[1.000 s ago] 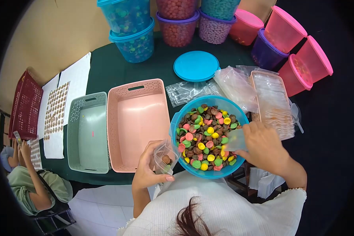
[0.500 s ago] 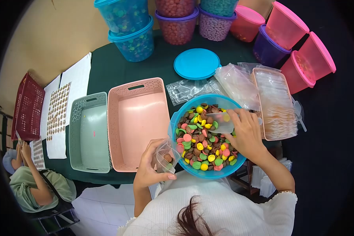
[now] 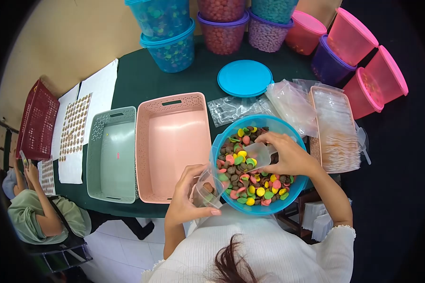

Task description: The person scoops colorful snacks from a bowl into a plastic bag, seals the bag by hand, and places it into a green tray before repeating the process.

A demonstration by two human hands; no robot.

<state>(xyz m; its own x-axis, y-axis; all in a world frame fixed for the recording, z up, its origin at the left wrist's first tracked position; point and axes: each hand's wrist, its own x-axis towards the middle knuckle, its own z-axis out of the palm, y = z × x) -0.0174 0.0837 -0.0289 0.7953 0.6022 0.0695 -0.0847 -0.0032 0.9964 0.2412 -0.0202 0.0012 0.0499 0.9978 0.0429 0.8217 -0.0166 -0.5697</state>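
Right hand (image 3: 293,155): fingers gripping a clear scoop (image 3: 258,155), its end down at the mixed coloured candy (image 3: 262,191) in a blue tub (image 3: 264,210); left hand (image 3: 184,198): fingers curled round a clear bag (image 3: 205,191) with some candy inside, at the tub's left rim. Outward, on the desk (image 3: 167,85): pink basket (image 3: 172,141) and green basket (image 3: 111,165) side by side at left, blue lid (image 3: 244,78) beyond the tub, box of small packets (image 3: 337,151) to its right.

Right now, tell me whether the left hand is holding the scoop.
No, the right hand grips the translucent scoop at the blue tub, while the left hand holds a clear bag.
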